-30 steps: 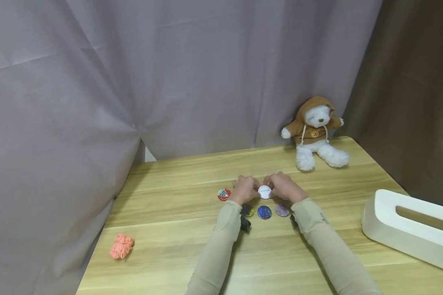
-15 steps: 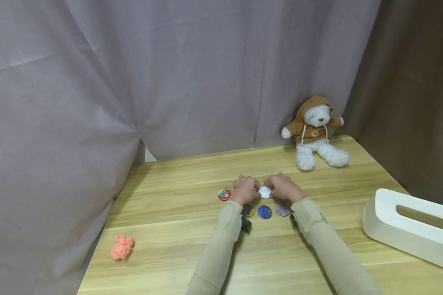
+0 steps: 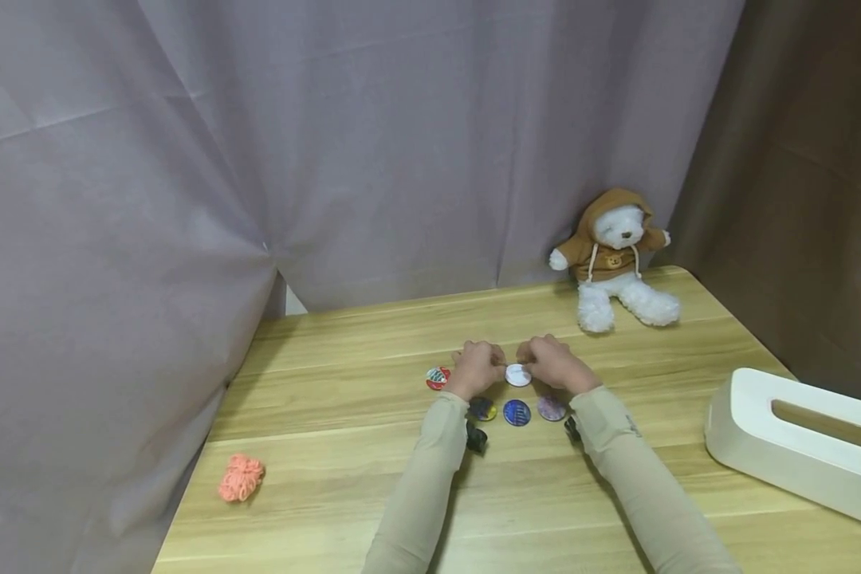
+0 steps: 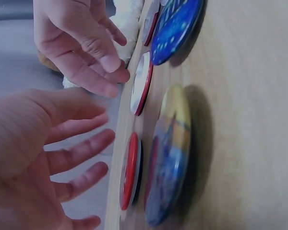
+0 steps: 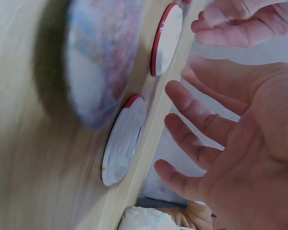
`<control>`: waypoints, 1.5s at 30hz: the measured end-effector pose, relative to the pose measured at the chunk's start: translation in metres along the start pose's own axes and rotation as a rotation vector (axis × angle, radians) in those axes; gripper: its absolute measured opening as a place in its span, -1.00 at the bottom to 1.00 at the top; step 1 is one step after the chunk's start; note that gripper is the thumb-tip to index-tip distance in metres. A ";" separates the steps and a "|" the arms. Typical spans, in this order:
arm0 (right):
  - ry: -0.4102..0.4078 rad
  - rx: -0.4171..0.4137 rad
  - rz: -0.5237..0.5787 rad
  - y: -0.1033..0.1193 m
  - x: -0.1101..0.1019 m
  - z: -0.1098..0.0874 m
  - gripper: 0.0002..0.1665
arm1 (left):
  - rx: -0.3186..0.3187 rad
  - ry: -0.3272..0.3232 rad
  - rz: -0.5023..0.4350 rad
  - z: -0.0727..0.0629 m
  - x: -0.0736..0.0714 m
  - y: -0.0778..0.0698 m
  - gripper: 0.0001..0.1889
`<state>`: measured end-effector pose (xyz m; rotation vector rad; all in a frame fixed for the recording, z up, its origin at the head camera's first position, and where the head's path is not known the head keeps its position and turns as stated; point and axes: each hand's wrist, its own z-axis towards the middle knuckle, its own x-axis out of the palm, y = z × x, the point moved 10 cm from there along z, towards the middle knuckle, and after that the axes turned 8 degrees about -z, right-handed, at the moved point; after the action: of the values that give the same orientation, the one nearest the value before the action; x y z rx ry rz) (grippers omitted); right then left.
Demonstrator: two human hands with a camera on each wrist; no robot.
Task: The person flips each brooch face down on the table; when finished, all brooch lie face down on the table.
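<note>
We see the white badge (image 3: 518, 377) lying flat on the wooden table (image 3: 344, 478), between both hands; it is our clock centre, head view. Left hand (image 3: 477, 368) at 9 o'clock, fingers spread and loosely bent, nothing gripped. Right hand (image 3: 554, 365) between 2 and 3, fingers apart too, nothing pinched. In the wrist views both sets of fingertips sit just beside the badge, looking apart from it; light contact we can't rule out.

Other badges: red badge (image 3: 438, 378) at 9, beyond the left hand; dark-and-yellow badge (image 3: 484, 410) between 7 and 8; blue badge (image 3: 516, 412) at 6; purple badge (image 3: 551, 409) between 4 and 5. In the right wrist view we get a second pale badge (image 5: 124, 143), at 7 o'clock from the white one, near the right fingers; we can't pick it out from the head.

Container: white tissue box (image 3: 768, 454), just past 3, well apart, long slot on top. Slot shows brown; we can't tell what's inside.

Coral yarn bundle (image 3: 241, 478) at 8, well apart. White teddy bear (image 3: 617, 255) in a brown hoodie sits between 1 and 2, at the table's back edge by the grey curtain (image 3: 373, 159).
</note>
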<state>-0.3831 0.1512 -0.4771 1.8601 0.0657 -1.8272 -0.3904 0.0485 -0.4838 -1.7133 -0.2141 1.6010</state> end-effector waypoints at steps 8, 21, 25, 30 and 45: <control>-0.072 -0.049 0.166 0.010 -0.003 0.006 -0.76 | 0.041 -0.108 -0.130 -0.004 -0.019 0.005 -0.82; -0.064 -0.041 0.224 0.026 0.003 0.015 -0.74 | -0.011 -0.135 -0.218 -0.014 -0.031 0.028 -0.78; -0.017 -0.028 0.213 0.029 0.010 0.020 -0.60 | -0.038 -0.132 -0.243 -0.016 -0.032 0.036 -0.78; 0.027 -0.037 0.172 0.034 0.020 0.026 -0.47 | -0.069 -0.134 -0.221 -0.017 -0.034 0.045 -0.78; 0.069 -0.047 0.080 0.046 0.030 0.036 -0.57 | -0.002 -0.033 -0.053 -0.024 -0.028 0.046 -0.63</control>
<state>-0.3954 0.0882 -0.4880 1.8661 0.0580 -1.6938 -0.3907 -0.0099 -0.4929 -1.6702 -0.2750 1.5910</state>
